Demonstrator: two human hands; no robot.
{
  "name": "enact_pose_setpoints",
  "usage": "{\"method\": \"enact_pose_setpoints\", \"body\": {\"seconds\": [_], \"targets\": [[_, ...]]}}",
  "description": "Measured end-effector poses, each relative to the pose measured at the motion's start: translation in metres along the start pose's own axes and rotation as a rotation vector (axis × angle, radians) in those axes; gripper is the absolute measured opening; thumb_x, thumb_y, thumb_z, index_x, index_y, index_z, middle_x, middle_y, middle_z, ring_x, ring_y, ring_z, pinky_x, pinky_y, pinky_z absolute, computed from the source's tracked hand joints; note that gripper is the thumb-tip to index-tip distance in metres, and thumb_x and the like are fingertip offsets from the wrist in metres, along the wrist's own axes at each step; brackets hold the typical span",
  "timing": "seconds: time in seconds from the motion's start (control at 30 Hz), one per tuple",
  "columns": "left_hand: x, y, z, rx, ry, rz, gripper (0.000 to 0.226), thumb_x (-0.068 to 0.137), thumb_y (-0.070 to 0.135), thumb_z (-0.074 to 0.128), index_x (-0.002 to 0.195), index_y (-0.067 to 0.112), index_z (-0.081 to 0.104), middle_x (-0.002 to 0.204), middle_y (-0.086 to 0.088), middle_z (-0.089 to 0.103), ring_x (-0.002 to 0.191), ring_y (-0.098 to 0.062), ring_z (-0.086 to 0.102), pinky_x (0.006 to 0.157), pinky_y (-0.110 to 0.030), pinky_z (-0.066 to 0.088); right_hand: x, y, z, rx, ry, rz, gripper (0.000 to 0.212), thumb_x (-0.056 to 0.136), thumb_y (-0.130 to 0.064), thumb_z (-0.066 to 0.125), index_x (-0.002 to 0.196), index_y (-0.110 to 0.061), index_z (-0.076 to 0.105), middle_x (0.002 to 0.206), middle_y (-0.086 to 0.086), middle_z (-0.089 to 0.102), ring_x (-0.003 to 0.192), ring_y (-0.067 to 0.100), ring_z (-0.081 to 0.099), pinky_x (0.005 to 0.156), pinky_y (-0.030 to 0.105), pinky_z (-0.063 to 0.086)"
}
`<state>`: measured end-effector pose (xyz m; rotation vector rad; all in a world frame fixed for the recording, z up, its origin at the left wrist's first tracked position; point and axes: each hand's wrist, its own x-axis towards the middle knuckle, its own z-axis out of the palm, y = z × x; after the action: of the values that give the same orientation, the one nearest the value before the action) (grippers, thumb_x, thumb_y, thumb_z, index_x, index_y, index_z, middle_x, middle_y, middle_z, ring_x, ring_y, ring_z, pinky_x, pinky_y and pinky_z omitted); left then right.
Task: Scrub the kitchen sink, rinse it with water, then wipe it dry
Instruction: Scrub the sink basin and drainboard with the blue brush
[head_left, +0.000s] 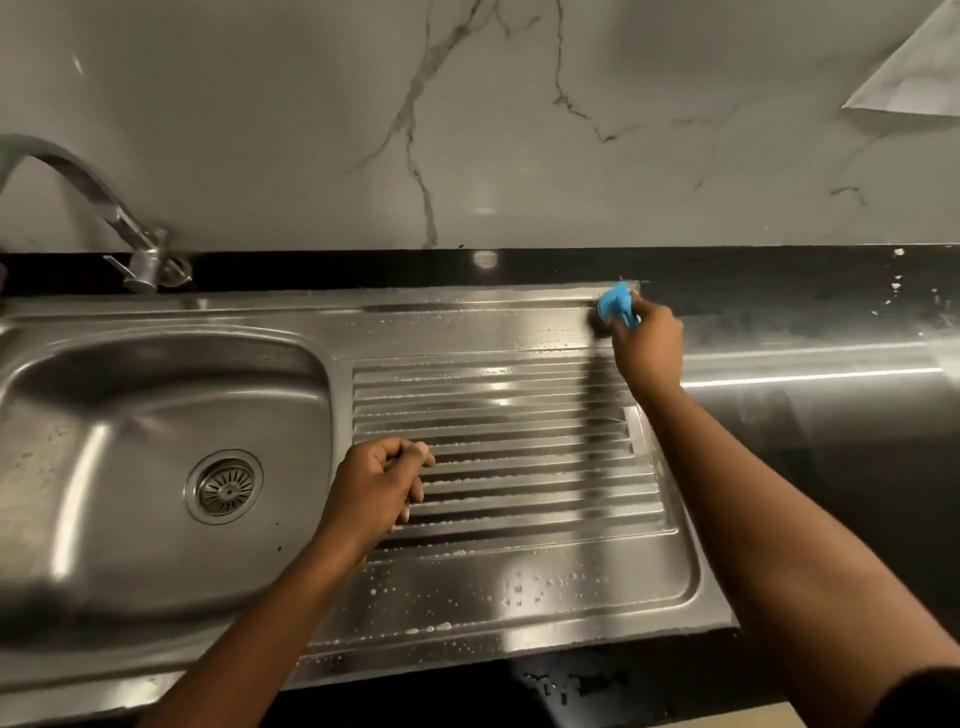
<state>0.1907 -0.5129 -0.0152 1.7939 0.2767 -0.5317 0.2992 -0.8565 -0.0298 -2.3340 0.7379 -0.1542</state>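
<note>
Right hand (647, 348) was wrapped round a blue-handled scrubber (618, 306), pressing it on the drainboard (519, 587) at its far corner. Left hand (376, 486) was curled in a loose fist, holding nothing, down on the ribs. Sink bowl (130, 415) sat just left of that hand, with the tap (104, 208) beyond it.

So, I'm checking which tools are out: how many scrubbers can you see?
1: a blue scrubber in the right hand, at the drainboard's far right corner. Others may be outside the view.
</note>
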Motion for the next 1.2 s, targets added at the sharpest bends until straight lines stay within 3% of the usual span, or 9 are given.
{"method": "enact_pose_setpoints", "body": {"seconds": [0.13, 0.3, 0.43, 0.57, 0.67, 0.9, 1.03, 1.2], "targets": [[0.003, -0.006, -0.009, -0.024, 0.029, -0.016, 0.025, 0.105, 0.027, 0.060, 0.091, 0.015, 0.076, 0.064, -0.007, 0.068, 0.048, -0.019, 0.054, 0.043, -0.025, 0.042, -0.006, -0.017, 0.019, 0.165, 0.045, 0.075, 0.035, 0.100, -0.021, 0.069, 0.134, -0.011, 0.067, 0.122, 0.005, 0.074, 0.096, 0.010, 0.067, 0.082, 0.024, 0.052], [0.002, -0.014, -0.021, -0.022, 0.050, -0.036, 0.024, 0.105, 0.025, 0.059, 0.092, 0.014, 0.076, 0.063, -0.007, 0.067, 0.049, -0.017, 0.053, 0.043, -0.021, 0.042, -0.046, -0.068, 0.078, 0.355, -0.060, 0.033, 0.023, 0.101, -0.025, 0.067, 0.124, -0.020, 0.069, 0.093, -0.018, 0.066, 0.083, -0.006, 0.066, 0.073, 0.013, 0.057], [-0.003, -0.018, -0.032, -0.019, 0.081, -0.051, 0.025, 0.106, 0.025, 0.058, 0.093, 0.014, 0.075, 0.064, -0.008, 0.067, 0.050, -0.019, 0.054, 0.044, -0.022, 0.041, -0.094, -0.128, 0.142, 0.335, -0.289, -0.196, 0.022, 0.104, -0.035, 0.062, 0.122, -0.023, 0.066, 0.103, -0.011, 0.071, 0.090, 0.000, 0.068, 0.089, 0.033, 0.062], [-0.009, -0.022, -0.046, -0.046, 0.115, -0.078, 0.027, 0.106, 0.027, 0.058, 0.091, 0.013, 0.075, 0.064, -0.010, 0.067, 0.051, -0.020, 0.054, 0.046, -0.027, 0.042, -0.123, -0.186, 0.183, 0.171, -0.462, -0.342, 0.041, 0.104, -0.028, 0.062, 0.143, -0.018, 0.056, 0.125, 0.006, 0.069, 0.106, 0.017, 0.067, 0.096, 0.039, 0.058], [-0.012, -0.028, -0.064, -0.050, 0.145, -0.074, 0.026, 0.106, 0.025, 0.058, 0.091, 0.012, 0.075, 0.066, -0.016, 0.067, 0.052, -0.023, 0.053, 0.044, -0.027, 0.040, -0.118, -0.194, 0.186, 0.097, -0.504, -0.357, 0.046, 0.101, -0.029, 0.066, 0.146, -0.022, 0.054, 0.127, 0.006, 0.069, 0.107, 0.018, 0.068, 0.097, 0.041, 0.059], [-0.021, -0.049, -0.116, -0.076, 0.157, -0.108, 0.023, 0.106, 0.023, 0.058, 0.094, 0.010, 0.073, 0.067, -0.011, 0.066, 0.052, -0.021, 0.052, 0.043, -0.023, 0.041, -0.089, -0.136, 0.141, 0.086, -0.315, -0.160, 0.045, 0.098, -0.042, 0.068, 0.140, -0.029, 0.059, 0.114, -0.005, 0.072, 0.092, 0.006, 0.070, 0.083, 0.034, 0.063], [-0.029, -0.060, -0.149, -0.104, 0.187, -0.106, 0.024, 0.106, 0.022, 0.058, 0.092, 0.008, 0.073, 0.066, -0.012, 0.067, 0.051, -0.024, 0.051, 0.042, -0.025, 0.039, -0.099, -0.151, 0.148, 0.052, -0.235, -0.081, 0.046, 0.101, -0.027, 0.067, 0.146, -0.022, 0.056, 0.130, 0.003, 0.069, 0.098, 0.009, 0.062, 0.085, 0.026, 0.051], [-0.035, -0.072, -0.190, -0.125, 0.220, -0.119, 0.024, 0.104, 0.024, 0.060, 0.090, 0.011, 0.075, 0.064, -0.010, 0.068, 0.049, -0.021, 0.051, 0.044, -0.026, 0.039, -0.138, -0.208, 0.197, 0.038, -0.285, -0.192, 0.049, 0.103, -0.025, 0.064, 0.151, -0.024, 0.053, 0.136, 0.005, 0.067, 0.118, 0.019, 0.065, 0.100, 0.033, 0.052]]}}
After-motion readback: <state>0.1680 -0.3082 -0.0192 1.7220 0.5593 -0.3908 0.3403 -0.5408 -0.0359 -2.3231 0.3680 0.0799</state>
